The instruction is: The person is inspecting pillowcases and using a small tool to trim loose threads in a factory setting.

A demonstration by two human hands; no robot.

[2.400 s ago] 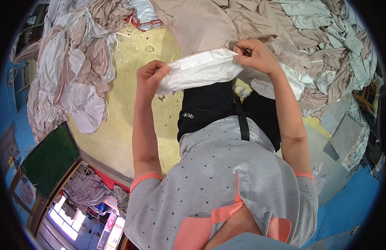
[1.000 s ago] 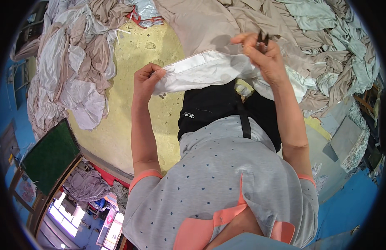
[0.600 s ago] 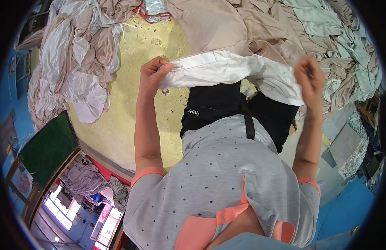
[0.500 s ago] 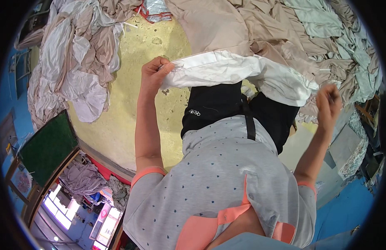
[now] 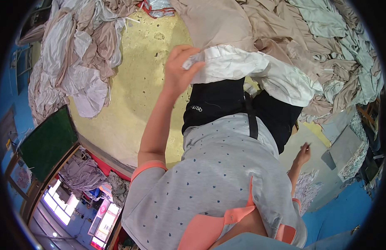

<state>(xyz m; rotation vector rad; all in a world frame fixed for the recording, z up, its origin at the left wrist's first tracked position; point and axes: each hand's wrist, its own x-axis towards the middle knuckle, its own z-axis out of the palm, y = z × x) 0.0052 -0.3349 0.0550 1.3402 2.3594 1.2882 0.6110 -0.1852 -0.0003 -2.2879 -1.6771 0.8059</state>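
At the top edge we see a crumpled packet, silvery foil with a red border, lying on the yellow surface between the heaps of cloth. On our black shorts a small white printed label sits near the waistband, just below the white cloth that our left hand grips. To the left stands a dark green board in a wooden frame, tilted and blank as far as we can tell. On the blue wall beside it hangs a small framed picture, too blurred to read.
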